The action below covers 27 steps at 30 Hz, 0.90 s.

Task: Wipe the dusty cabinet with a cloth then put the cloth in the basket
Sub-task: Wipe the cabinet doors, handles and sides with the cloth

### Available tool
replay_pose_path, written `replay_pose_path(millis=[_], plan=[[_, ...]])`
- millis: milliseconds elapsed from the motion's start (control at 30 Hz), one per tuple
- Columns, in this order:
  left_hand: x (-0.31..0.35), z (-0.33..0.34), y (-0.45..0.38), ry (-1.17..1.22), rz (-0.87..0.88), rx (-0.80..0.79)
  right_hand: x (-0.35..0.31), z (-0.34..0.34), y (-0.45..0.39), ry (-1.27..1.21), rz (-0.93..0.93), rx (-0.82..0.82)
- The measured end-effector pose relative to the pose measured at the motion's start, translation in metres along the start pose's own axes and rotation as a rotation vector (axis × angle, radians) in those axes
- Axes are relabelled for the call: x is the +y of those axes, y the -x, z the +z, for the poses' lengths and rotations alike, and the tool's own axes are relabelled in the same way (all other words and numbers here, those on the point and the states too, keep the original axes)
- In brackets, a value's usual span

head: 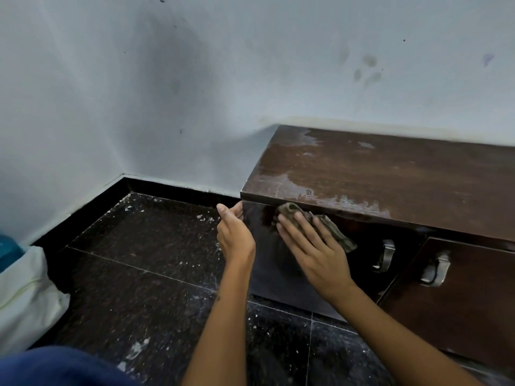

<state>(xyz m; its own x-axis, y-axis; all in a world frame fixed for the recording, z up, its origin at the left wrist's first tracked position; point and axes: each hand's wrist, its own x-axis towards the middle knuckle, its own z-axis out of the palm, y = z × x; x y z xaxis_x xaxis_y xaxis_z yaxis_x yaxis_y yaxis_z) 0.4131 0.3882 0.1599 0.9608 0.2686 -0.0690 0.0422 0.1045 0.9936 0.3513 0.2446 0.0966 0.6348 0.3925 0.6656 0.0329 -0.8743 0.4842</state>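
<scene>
Right hand [312,246] presses cloth [328,227] (seemingly unlabelled) against cabinet [390,174].

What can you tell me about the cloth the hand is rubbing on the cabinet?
The cloth is a small, crumpled rag, drab olive-brown with darker blotches, and looks like thin soft fabric. It is pressed against the dark front of the cabinet, just under the top's front edge, near the left corner. The right hand lies flat on it with straight fingers; bunched ends stick out above the fingertips and to the right. The left hand does not touch it.
</scene>
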Motion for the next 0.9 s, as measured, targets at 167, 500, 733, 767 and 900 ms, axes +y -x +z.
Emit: replay_pose_path(millis=[167, 500, 733, 767, 900], plan=[[0.003, -0.003, -0.001, 0.053, -0.029, -0.040, -0.031, 0.004, -0.043, -0.048, -0.042, -0.064], [0.010, -0.016, -0.001, 0.045, -0.082, -0.200, -0.028, 0.001, -0.025, 0.004, 0.118, 0.024], [0.007, -0.023, 0.002, 0.073, -0.169, -0.060, -0.065, 0.022, -0.053, -0.021, -0.187, -0.265], [0.007, -0.025, 0.004, 0.057, -0.172, -0.018, -0.067, 0.024, -0.046, -0.041, -0.261, -0.336], [0.009, -0.028, 0.008, 0.018, -0.148, 0.023, -0.058, 0.021, -0.036, -0.049, -0.233, -0.205]])
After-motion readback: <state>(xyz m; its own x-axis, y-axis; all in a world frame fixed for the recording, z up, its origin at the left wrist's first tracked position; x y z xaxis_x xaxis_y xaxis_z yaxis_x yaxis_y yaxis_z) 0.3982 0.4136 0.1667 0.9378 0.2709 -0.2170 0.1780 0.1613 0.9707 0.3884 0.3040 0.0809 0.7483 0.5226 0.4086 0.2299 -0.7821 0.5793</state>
